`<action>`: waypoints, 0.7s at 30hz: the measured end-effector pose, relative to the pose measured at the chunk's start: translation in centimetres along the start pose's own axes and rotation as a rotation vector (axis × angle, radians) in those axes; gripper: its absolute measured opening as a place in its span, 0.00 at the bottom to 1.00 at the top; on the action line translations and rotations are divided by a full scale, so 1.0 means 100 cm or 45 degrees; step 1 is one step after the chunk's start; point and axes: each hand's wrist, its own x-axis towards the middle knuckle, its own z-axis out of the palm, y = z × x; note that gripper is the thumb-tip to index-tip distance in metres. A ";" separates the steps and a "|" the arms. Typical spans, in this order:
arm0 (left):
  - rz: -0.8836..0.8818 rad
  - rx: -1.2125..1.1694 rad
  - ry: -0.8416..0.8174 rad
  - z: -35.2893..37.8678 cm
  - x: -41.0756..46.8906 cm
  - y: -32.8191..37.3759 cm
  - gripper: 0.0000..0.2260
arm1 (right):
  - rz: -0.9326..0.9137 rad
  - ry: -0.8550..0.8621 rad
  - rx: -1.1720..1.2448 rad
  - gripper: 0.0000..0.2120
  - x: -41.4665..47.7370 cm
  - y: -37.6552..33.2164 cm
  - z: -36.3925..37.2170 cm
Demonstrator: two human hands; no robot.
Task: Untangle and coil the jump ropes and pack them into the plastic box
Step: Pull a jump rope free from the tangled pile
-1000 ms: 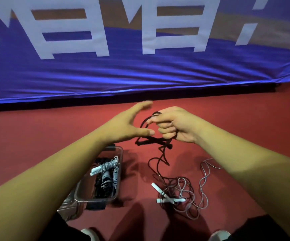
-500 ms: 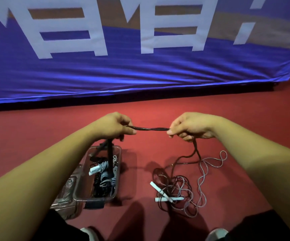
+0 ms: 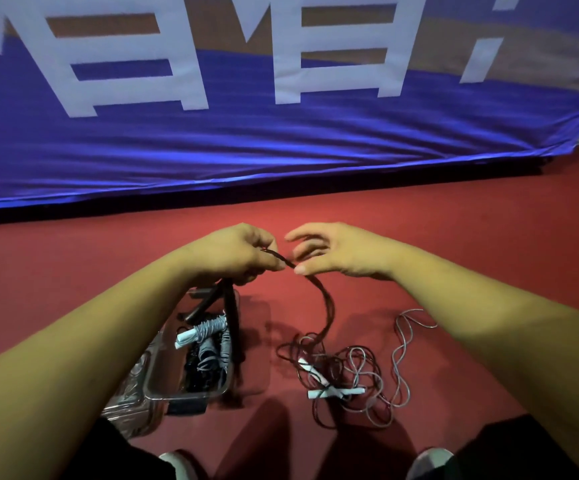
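- Judging from the plastic box (image 3: 177,398) on the red floor (image 3: 454,254), the task is partly done. At least two coiled ropes (image 3: 205,332) already lie inside, one grey with white handles and one darker beneath it.
- Two ropes remain outside. A black jump rope (image 3: 328,306) is in hand, and a grey jump rope (image 3: 400,344) sprawls on the floor just right of the box.
- The grey rope's white handles (image 3: 336,393) lie crossed in a loose heap, and the black rope's lower loops are mixed into that heap. I judge that untangling and coiling are both left for these two.
- The left hand (image 3: 239,254) is curled tightly round the black rope. The black handles (image 3: 229,306) hang from it over the far end of the box.
- The right hand (image 3: 340,252) is spread wide with relaxed fingers and holds nothing. Its thumb tip sits at the rope just beside the left hand, but I cannot tell whether it touches.
- From that point the black rope arcs down to the heap.
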 end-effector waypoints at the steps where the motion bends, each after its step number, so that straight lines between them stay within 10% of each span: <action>1: 0.008 0.010 -0.009 0.000 0.000 0.001 0.06 | -0.034 -0.030 -0.027 0.13 0.001 -0.005 0.005; 6: 0.049 -0.046 -0.017 -0.009 -0.005 -0.002 0.05 | 0.019 -0.080 0.321 0.10 -0.003 -0.019 0.007; 13: -0.114 -0.083 -0.135 -0.021 -0.013 -0.022 0.07 | 0.128 0.518 -0.025 0.14 0.002 -0.004 -0.021; 21: -0.125 0.088 -0.169 -0.001 -0.012 -0.006 0.12 | -0.012 0.118 0.394 0.13 -0.007 -0.008 -0.008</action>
